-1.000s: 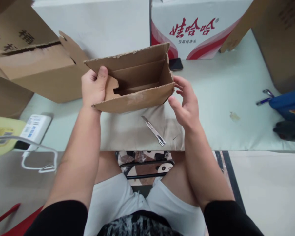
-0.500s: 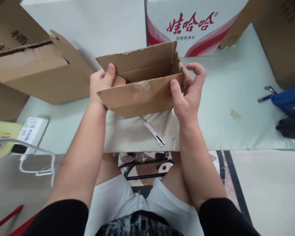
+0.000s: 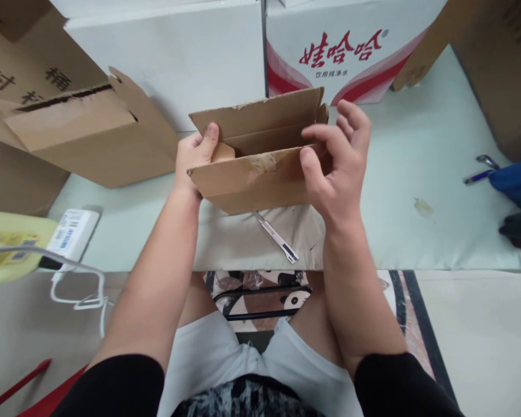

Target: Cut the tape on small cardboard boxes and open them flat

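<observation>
A small brown cardboard box (image 3: 252, 182) is held above the table's front part, its top open and two long flaps standing up. My left hand (image 3: 197, 153) grips its left end, the thumb on the inner side and the other fingers mostly hidden. At the right end, my right hand (image 3: 341, 156) has its thumb against the outside of the near flap. Its index finger reaches over the opening, and the remaining fingers are raised apart. Beneath the box a silver utility knife (image 3: 280, 238) lies on the table, one end close under the cardboard.
Behind stand a white box (image 3: 169, 63) and a white carton with red lettering (image 3: 342, 55). An opened brown carton (image 3: 104, 139) is on the left. Near the left edge are a white power bank (image 3: 74, 231) and a yellow bottle (image 3: 15, 246). A blue pouch (image 3: 518, 182) lies right.
My right hand has shifted from the box's right end so its index finger now reaches over the opening. The left hand keeps its grip. The whole view has shifted slightly.
</observation>
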The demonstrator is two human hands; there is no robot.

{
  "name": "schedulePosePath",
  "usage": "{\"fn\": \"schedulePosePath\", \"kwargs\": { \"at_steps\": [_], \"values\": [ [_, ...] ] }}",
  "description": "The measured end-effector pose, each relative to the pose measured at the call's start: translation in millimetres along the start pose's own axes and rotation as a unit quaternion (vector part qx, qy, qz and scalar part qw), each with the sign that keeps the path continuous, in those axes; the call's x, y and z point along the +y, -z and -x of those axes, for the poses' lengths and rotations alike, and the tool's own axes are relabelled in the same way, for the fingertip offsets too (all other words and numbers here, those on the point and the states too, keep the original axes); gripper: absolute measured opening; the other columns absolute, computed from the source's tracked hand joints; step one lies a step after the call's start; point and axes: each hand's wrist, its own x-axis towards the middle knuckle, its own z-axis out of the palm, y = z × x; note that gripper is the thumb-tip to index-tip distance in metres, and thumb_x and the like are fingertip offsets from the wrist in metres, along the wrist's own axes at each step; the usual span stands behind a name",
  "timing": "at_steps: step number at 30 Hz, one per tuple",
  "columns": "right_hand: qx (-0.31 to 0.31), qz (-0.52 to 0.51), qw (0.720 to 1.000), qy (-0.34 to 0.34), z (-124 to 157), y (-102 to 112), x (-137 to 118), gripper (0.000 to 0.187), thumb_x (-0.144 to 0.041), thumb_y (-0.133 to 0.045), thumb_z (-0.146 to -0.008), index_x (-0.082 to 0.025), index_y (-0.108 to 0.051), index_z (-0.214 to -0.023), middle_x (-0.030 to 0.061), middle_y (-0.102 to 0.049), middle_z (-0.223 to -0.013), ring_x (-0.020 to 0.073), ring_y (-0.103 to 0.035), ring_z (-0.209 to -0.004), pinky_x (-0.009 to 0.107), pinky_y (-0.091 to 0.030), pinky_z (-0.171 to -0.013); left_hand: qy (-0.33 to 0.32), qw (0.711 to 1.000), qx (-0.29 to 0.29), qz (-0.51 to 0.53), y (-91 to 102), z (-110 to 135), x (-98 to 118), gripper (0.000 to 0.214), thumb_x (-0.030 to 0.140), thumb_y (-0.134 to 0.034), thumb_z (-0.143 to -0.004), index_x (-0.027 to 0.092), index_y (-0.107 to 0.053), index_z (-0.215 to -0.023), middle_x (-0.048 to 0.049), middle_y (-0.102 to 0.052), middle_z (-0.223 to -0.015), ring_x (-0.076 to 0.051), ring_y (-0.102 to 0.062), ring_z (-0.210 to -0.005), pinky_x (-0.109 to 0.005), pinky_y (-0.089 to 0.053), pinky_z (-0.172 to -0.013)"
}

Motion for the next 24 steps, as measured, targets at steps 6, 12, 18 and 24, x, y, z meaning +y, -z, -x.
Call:
{"fn": "schedulePosePath", "kwargs": {
  "at_steps": [6, 12, 18, 24],
  "values": [
    [0.065, -0.07, 0.995, -0.001, 3.4, 9.5, -17.5, 0.042, -0.043, -0.042, -0.104, -0.022, -0.071, -0.082, 0.0091, -0.058, -0.138, 0.0314, -0.056, -0.139, 0.054, -0.048, -0.116, -0.008, 0.999, 0.008, -0.038, 3.0, -3.1, -6.0, 0.047, 0.041, -0.072, -0.095, 0.018, -0.054, -0.058, 0.0027, -0.055, -0.057, -0.008, -0.048, -0.053, -0.025, -0.037, -0.056],
    [-0.043, -0.114, 0.99, -0.067, 9.4, 6.7, -14.9, 0.038, -0.051, -0.036, -0.106, -0.028, -0.065, -0.116, 0.0068, -0.072, -0.103, 0.0272, -0.071, -0.113, 0.052, -0.057, -0.103, -0.017, 0.998, 0.016, -0.051, 4.3, -6.2, -8.9, 0.046, 0.044, -0.076, -0.092, 0.019, -0.055, -0.059, 0.0022, -0.055, -0.057, -0.009, -0.049, -0.056, -0.027, -0.036, -0.056],
    [-0.006, -0.07, 0.996, -0.058, 8.2, -11.6, 15.9, 0.047, -0.043, -0.047, -0.101, -0.03, -0.039, -0.145, 0.0113, -0.055, -0.145, 0.0288, -0.053, -0.141, 0.054, -0.047, -0.114, -0.065, 0.997, -0.034, 0.006, 3.3, -4.1, -12.4, 0.034, 0.051, -0.083, -0.081, 0.021, -0.068, -0.087, -0.0021, -0.071, -0.083, -0.019, -0.068, -0.088, -0.031, -0.051, -0.075],
    [-0.005, -0.095, 0.994, -0.046, 7.9, -28.9, 40.9, 0.046, -0.036, -0.049, -0.098, -0.025, -0.038, -0.142, 0.0126, -0.053, -0.145, 0.0252, -0.055, -0.136, 0.051, -0.043, -0.118, -0.086, 0.991, -0.092, 0.041, 26.5, 9.7, -10.9, 0.042, 0.063, -0.058, -0.091, 0.023, -0.07, -0.09, -0.008, -0.074, -0.109, -0.029, -0.06, -0.124, -0.041, -0.054, -0.095]
  ]
}}
